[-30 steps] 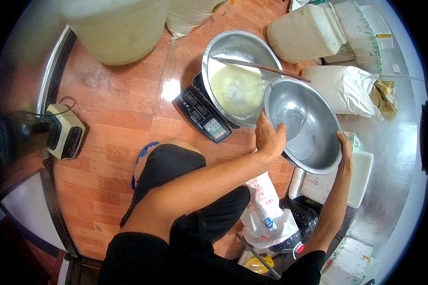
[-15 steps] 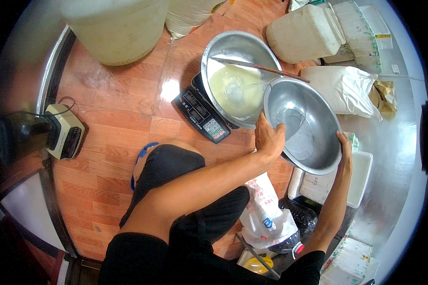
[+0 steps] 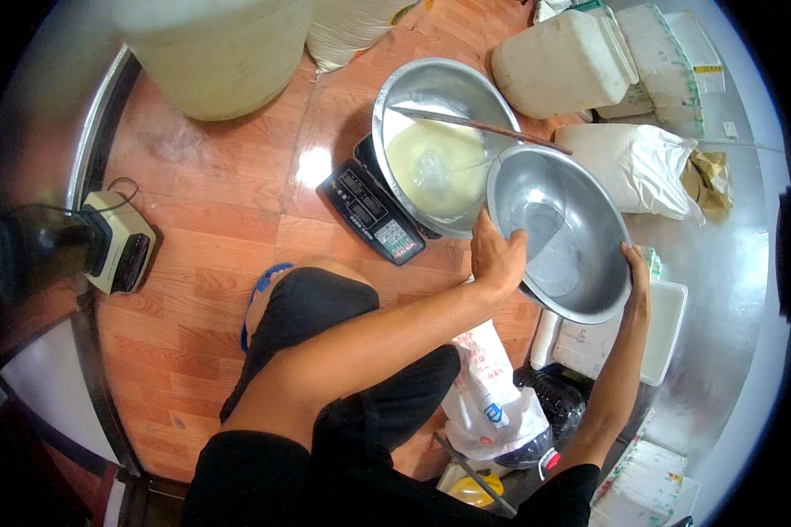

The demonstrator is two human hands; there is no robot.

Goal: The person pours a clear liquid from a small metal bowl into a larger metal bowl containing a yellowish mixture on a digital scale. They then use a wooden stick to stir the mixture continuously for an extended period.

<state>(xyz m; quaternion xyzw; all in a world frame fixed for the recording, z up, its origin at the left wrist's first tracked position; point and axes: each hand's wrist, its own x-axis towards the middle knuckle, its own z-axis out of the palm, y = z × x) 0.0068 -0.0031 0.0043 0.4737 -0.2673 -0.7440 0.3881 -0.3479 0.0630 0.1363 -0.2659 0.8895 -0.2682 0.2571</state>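
Both my hands hold a metal basin [image 3: 593, 215] tilted toward the left. My left hand [image 3: 498, 255] grips its near-left rim, thumb over the edge; my right hand [image 3: 637, 272] is closed on its right rim. A shallow pool of clear liquid lies inside, and a thin stream runs from the lip into a larger metal basin [image 3: 422, 83]. That one holds pale yellow liquid [image 3: 426, 167] and sits on a digital scale [image 3: 369, 215]. Across it rests a long wooden stick [image 3: 488, 127], its right end past the rim.
A big whitish tub [image 3: 215, 70] and a sack [image 3: 347, 35] stand at the back. On the right are a plastic bucket [image 3: 562, 66], a white sack [image 3: 628, 167] and a white tray [image 3: 668, 329]. A blender [image 3: 119, 241] is at far left, a plastic bag [image 3: 492, 395] beside my knee.
The stream from the tilted basin has become thinner, and the pool inside it looks slightly smaller. My hands and both basins hold almost the same position.
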